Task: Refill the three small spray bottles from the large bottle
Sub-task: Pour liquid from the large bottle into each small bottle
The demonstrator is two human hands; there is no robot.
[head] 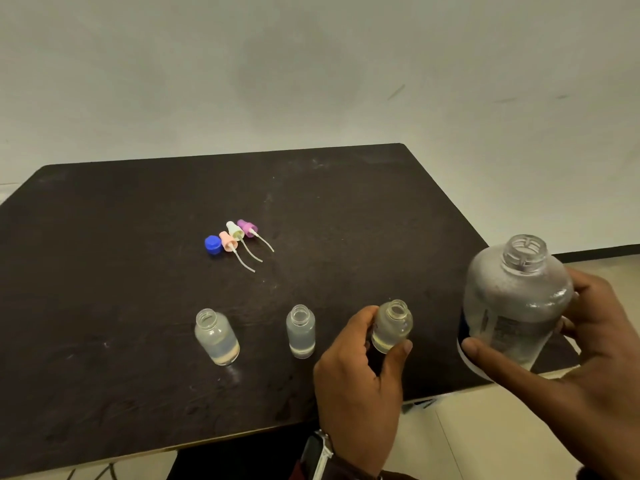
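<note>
While the big bottle (516, 306) sits uncapped in my right hand (568, 368), I judge it the awkward piece of this job: wide, smooth-sided, partly filled with clear liquid, so the weight will shift toward the neck as it tips. My right fingers wrap its far side and the thumb presses the label low on the near side, a full closed grip around the belly, held above the table's (104, 306) right front corner. That seems the right place to hold it, since the shoulder tapers and looks slick. My left hand (356, 375) is curled around the rightmost small bottle (393, 325), thumb on one side and fingers on the other, pinching it low so the open mouth stays clear. This little one looks light and easy to knock over, with only a shallow layer of liquid at the bottom; I cannot tell whether it rests on the table or is lifted just off it. Two more small bottles, the middle one (300, 330) and the left one (216, 336), stand upright and open, well apart from each other, each holding noticeably more liquid. Farther back lie three spray tops (237, 233) with thin dip tubes and a blue cap (212, 244), close together. With such narrow mouths, I expect the pour to need a slow tilt.
</note>
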